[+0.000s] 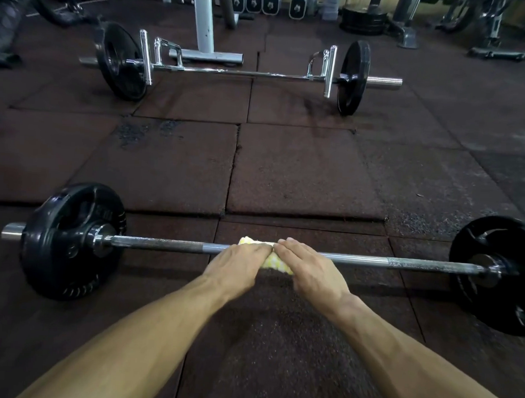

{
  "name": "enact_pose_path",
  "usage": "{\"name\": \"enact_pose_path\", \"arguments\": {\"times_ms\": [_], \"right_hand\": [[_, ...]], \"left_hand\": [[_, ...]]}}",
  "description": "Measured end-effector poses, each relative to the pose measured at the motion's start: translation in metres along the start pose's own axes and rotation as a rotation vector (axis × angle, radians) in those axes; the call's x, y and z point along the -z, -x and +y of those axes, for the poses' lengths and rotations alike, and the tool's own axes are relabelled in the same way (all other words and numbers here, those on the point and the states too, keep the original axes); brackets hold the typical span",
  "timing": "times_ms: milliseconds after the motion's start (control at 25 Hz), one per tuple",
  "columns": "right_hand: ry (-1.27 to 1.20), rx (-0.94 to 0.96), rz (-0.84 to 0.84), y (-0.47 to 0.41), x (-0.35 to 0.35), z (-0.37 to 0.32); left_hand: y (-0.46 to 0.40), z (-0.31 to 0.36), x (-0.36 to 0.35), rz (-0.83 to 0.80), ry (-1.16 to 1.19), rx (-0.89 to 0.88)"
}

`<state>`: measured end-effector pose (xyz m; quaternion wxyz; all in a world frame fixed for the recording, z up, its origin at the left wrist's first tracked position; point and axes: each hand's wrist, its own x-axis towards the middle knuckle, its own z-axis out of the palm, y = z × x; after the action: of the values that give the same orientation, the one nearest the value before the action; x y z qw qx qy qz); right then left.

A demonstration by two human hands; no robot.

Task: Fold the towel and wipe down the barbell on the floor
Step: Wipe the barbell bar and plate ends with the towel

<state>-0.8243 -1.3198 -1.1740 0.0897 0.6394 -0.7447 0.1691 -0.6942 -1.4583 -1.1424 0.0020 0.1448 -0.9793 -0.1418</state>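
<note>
A barbell (157, 244) lies across the rubber floor in front of me, with a black plate (70, 241) at its left end and another black plate (498, 275) at its right end. A small folded yellow-and-white towel (278, 264) is wrapped over the middle of the bar. My left hand (237, 265) and my right hand (309, 268) lie side by side on top of the towel, fingers pressed down over it and the bar. Most of the towel is hidden under my hands.
A second chrome bar with handles and black plates (239, 73) lies farther off on the floor. Behind it stand a white machine post (203, 21), dumbbells (264, 1) and stacked plates (364, 19). The dark rubber floor tiles (301, 176) have raised seams.
</note>
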Motion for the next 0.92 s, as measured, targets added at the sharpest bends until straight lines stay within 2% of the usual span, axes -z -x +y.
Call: {"name": "enact_pose_path", "arguments": {"times_ms": [80, 160, 240, 360, 440, 640, 760, 920], "right_hand": [[-0.057, -0.016, -0.031, 0.007, 0.0, -0.004], [-0.057, 0.018, -0.048, 0.016, -0.002, -0.001], [0.014, 0.094, -0.058, 0.023, -0.007, 0.0], [0.107, 0.238, -0.104, 0.045, -0.026, 0.004], [0.124, 0.248, -0.138, 0.065, -0.047, 0.006], [0.135, 0.243, -0.329, 0.14, -0.084, -0.01], [0.096, 0.171, -0.417, 0.147, -0.082, -0.018], [0.107, 0.178, -0.48, 0.146, -0.075, -0.023]], "left_hand": [[0.005, -0.004, 0.001, 0.021, -0.027, -0.076], [0.011, -0.012, -0.008, 0.084, -0.186, -0.276], [0.02, -0.019, -0.023, 0.123, -0.31, -0.368], [0.038, -0.014, -0.05, -0.072, -0.364, -0.341], [0.051, -0.008, -0.074, -0.217, -0.353, -0.284], [0.089, 0.002, -0.132, -0.352, -0.333, -0.369], [0.091, 0.0, -0.13, -0.371, -0.323, -0.364], [0.097, 0.0, -0.121, -0.417, -0.23, -0.294]]}}
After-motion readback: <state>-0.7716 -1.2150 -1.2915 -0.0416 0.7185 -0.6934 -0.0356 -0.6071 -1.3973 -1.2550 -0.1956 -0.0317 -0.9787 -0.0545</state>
